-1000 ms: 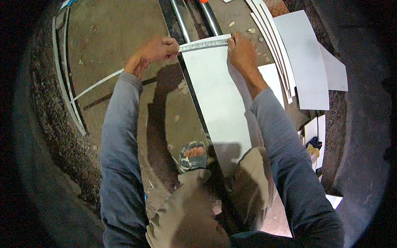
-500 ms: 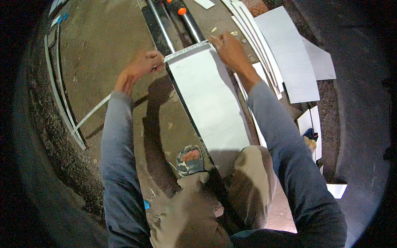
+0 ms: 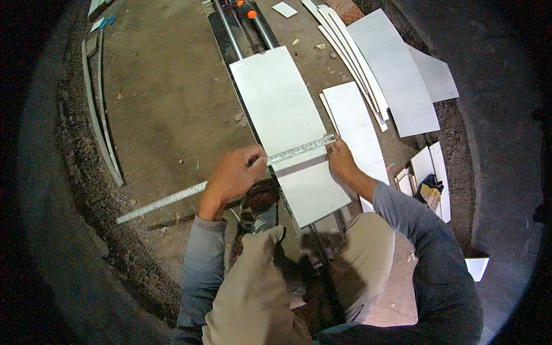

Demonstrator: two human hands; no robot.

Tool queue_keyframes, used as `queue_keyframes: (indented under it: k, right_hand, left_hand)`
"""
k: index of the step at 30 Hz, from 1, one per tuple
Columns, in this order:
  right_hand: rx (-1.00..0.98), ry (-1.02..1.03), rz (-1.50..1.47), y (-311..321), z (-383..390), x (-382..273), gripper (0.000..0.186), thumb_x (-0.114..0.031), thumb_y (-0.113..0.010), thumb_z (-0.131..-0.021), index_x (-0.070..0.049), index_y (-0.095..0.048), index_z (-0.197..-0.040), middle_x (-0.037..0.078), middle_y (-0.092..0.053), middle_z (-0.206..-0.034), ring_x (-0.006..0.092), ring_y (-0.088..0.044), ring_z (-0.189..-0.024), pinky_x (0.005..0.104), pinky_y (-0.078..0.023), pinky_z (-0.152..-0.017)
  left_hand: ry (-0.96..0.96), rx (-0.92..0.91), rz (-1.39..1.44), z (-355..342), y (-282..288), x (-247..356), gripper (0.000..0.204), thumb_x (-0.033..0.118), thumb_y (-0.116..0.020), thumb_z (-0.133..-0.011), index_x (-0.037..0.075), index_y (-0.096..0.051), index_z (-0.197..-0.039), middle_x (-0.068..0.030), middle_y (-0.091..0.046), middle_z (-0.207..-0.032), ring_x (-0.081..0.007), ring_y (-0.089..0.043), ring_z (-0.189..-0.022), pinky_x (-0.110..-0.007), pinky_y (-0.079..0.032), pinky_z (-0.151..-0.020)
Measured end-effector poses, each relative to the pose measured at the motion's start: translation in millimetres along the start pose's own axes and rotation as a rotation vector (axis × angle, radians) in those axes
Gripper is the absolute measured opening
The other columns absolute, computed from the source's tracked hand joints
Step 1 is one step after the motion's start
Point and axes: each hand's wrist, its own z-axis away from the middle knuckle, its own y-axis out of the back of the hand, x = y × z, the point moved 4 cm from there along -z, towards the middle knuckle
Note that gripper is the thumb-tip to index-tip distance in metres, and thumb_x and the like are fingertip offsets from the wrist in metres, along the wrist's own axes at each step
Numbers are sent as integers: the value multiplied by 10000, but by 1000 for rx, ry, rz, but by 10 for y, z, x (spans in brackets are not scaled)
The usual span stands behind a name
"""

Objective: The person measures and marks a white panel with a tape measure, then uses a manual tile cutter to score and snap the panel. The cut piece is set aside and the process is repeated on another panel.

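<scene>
Fingers of our left hand (image 3: 236, 175) curl down over the metal ruler (image 3: 230, 178), pressing it flat near the left edge of the white tile (image 3: 284, 123); whether they grip around it or only bear down on it, we cannot tell. Our right hand (image 3: 342, 161) sits at the tile's right edge, its fingertips pinching the ruler's far end where it meets that edge. Between our two hands the ruler lies crosswise over the near part of the tile, while the rest of its length trails off to our left across the dirt floor (image 3: 167, 103). Running away from us, the tile's long axis meets the ruler at nearly a right angle, and the tile rests on the rails of a tile cutter (image 3: 241, 26). Just right of the tile lies a narrower cut piece (image 3: 356, 123), and farther off a fan of strips (image 3: 345, 40) and larger tiles (image 3: 397, 75).
</scene>
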Motion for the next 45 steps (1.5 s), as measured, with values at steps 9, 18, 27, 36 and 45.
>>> queue_keyframes:
  k: [9, 18, 27, 36, 45]
  right_hand:
    - [86, 22, 69, -171, -1099, -402, 477, -380, -493, -1102, 61, -648, -1195, 258, -705, -1125, 391, -664, -1081, 458, -502, -981]
    - [21, -46, 235, 424, -536, -376, 546, -488, -457, -1093, 9, -685, -1101, 77, -662, -804, 189, -626, -740, 359, -523, -723]
    - [-131, -64, 114, 462, 430, -445, 330, -332, -636, -1033, -18, -698, -1111, 189, -735, -960, 313, -709, -870, 412, -544, -802]
    - [-109, 32, 172, 396, 400, -386, 229, -232, -678, -993, -5, -690, -1025, 196, -735, -959, 338, -718, -878, 423, -550, -797]
    - [-82, 47, 226, 414, 419, -386, 202, -208, -675, -994, -12, -682, -1044, 205, -737, -959, 359, -719, -874, 435, -552, -798]
  left_hand:
    - [24, 14, 127, 421, -397, -392, 219, 220, -565, -1000, 26, -623, -917, -89, -621, -726, -152, -573, -698, -359, -486, -672]
    - [-15, 7, 202, 219, -697, -778, 265, 205, -561, -1024, 26, -584, -830, -22, -571, -717, -119, -496, -670, -331, -437, -642]
    - [-4, -20, 61, 77, -736, -618, 244, 202, -577, -993, 25, -622, -831, -11, -596, -681, -112, -537, -663, -322, -446, -615]
    - [16, -64, 260, 35, -870, -828, 226, 203, -581, -1001, 25, -633, -871, 1, -626, -726, -101, -556, -685, -303, -459, -620]
    - [8, -101, 298, -1, -898, -832, 204, 185, -577, -1003, 35, -604, -866, 20, -599, -740, -88, -551, -697, -290, -456, -641]
